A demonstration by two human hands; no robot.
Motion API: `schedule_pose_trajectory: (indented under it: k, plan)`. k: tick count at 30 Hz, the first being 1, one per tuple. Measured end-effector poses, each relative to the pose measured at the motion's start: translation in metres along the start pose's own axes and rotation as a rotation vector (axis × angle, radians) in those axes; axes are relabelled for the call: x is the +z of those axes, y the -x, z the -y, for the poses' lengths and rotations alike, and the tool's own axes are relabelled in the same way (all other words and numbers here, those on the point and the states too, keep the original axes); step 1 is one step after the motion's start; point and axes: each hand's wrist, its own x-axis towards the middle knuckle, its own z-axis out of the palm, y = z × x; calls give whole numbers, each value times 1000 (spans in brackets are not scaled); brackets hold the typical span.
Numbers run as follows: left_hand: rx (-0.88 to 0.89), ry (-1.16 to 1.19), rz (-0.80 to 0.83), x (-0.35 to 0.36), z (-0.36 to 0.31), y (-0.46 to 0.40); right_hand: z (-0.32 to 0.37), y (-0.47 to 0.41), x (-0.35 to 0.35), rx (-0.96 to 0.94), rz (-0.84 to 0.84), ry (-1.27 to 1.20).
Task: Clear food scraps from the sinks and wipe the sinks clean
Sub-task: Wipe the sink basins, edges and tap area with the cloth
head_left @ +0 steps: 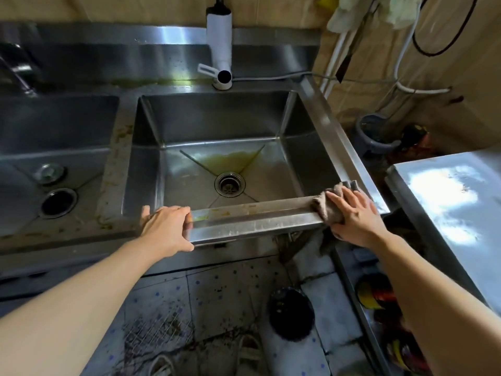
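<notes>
A steel sink fills the middle of the view, with a round drain and a yellowish stain on its floor behind the drain. My right hand presses a brownish cloth onto the sink's front right rim corner. My left hand grips the front rim near its left end, fingers curled over the edge. A second sink lies to the left, with a loose strainer beside its open drain hole. Yellow smears and crumbs mark the divider between the sinks.
A white faucet stands behind the middle sink. A steel counter stands at the right, with a grey bucket beyond it. On the dirty tiled floor below are a black round thing and sandals.
</notes>
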Motion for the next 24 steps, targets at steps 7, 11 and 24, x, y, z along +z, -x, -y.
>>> schedule_pose_trajectory:
  k: [7,11,24]
  plan:
    - [28,4,-29,6,4,0,78,12,1,-274,-96,49]
    - [47,49,42,4,20,6,159,16,2,-393,-94,32]
    - [-268,-49,111,-12,155,52,363,24,1,-708,-72,-56]
